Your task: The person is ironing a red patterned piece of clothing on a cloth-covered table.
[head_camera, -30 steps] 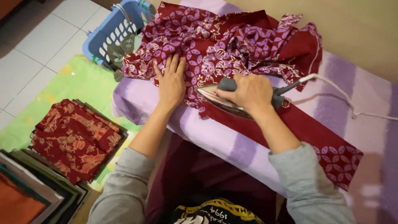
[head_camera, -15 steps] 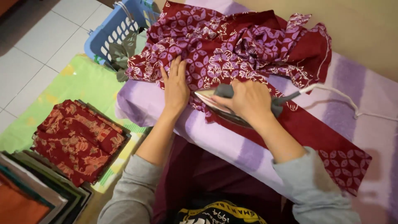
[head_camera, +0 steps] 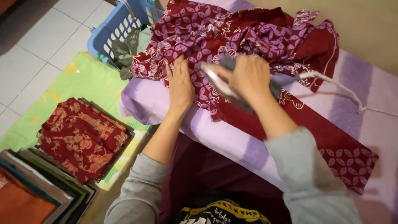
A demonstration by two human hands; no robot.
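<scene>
At the frame's centre, the right hand [head_camera: 248, 76] grips an iron [head_camera: 224, 85] on the maroon patterned cloth [head_camera: 232, 37]; the left hand [head_camera: 181, 83] lies flat, fingers spread, pressing that cloth on the purple padded surface [head_camera: 232, 141].

A single head camera looks steeply down from above the person's own chest, close enough that both forearms fill the lower middle of the frame. It faces forward over the purple board [head_camera: 215, 137], which runs slantwise from upper left to lower right, with the left hand [head_camera: 181, 83] and right hand [head_camera: 248, 76] near the centre. At the left edge it takes in the floor [head_camera: 37, 37], the basket [head_camera: 112, 35] and the stacked clothes [head_camera: 78, 137]; no second view shares the scene.
</scene>
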